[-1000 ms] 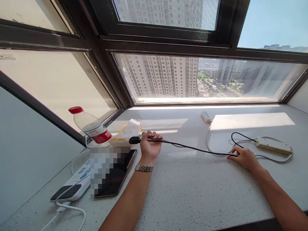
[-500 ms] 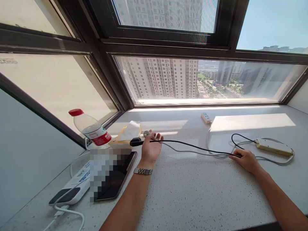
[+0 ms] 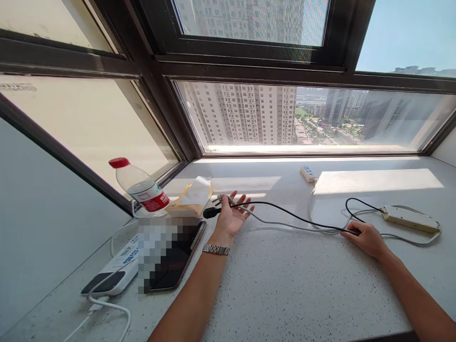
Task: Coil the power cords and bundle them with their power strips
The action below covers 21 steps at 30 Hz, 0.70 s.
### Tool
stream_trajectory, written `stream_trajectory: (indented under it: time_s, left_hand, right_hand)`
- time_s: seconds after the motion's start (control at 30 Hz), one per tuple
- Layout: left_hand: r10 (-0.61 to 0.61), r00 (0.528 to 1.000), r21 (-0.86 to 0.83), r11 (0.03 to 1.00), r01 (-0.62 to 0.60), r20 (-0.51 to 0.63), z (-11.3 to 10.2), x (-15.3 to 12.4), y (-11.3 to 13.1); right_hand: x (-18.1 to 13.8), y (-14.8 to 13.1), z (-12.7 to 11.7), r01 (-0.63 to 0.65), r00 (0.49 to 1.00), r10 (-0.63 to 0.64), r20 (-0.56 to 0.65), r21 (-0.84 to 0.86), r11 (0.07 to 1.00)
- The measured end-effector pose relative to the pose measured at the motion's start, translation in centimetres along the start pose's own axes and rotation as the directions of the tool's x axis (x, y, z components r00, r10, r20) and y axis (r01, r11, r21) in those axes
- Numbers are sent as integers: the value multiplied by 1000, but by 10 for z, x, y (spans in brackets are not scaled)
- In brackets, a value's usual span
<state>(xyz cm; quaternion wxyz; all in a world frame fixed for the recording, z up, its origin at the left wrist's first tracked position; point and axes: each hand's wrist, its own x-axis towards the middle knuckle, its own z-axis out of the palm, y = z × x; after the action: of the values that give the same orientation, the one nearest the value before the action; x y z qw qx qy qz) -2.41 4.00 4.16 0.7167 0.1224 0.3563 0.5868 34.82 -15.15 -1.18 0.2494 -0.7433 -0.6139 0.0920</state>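
My left hand [image 3: 231, 218], palm up, has its thumb over a grey cable [image 3: 272, 222] and a black cable [image 3: 265, 204], while its fingers stretch outward. A metal-pronged plug [image 3: 221, 200] pokes out by the thumb. The black connector [image 3: 211, 213] at the end of the black cable sticks out to the left. Both cables run slack above the counter to my right hand [image 3: 365, 239], whose thumb and fingers are closed on them. Beyond that hand, a pale adapter-like block [image 3: 409, 218] lies with cable looped round it.
A red-capped bottle [image 3: 142, 190] stands by the left window, with a yellow-and-white packet [image 3: 192, 197] beside it. A dark tablet [image 3: 176, 261] and a white power bank [image 3: 110, 275] with a white cable lie on the speckled counter [image 3: 302, 294]. A small socket block [image 3: 308, 174] lies near the window.
My left hand's fingers have spread and straightened, with the plug showing more at the thumb. The right hand keeps its hold on the cables. The view has shifted slightly.
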Motion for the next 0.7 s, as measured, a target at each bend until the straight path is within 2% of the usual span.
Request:
stream_trajectory:
  time_s: [0.07, 0.2, 0.4, 0.6, 0.7]
  left_hand:
    - [-19, 1000, 13, 1000, 18, 20, -2, 0, 0]
    - [36, 998, -95, 995, -32, 44, 0, 0, 2]
    - [205, 978, -220, 953, -207, -31, 4, -3, 12]
    - [271, 961, -184, 949, -257, 55, -4, -1, 21]
    - [277, 961, -140, 953, -270, 29, -6, 4, 21]
  right_hand:
    - [0, -1, -1, 7, 1000, -7, 5, -6, 1000]
    - [-1, 0, -1, 29, 999, -29, 39, 11, 1000]
    - [-2, -3, -1, 79, 995, -79, 57, 5, 997]
    - [-1, 1, -2, 101, 990, -105, 91, 53, 993]
    - [-1, 4, -2, 132, 987, -137, 90, 50, 990]
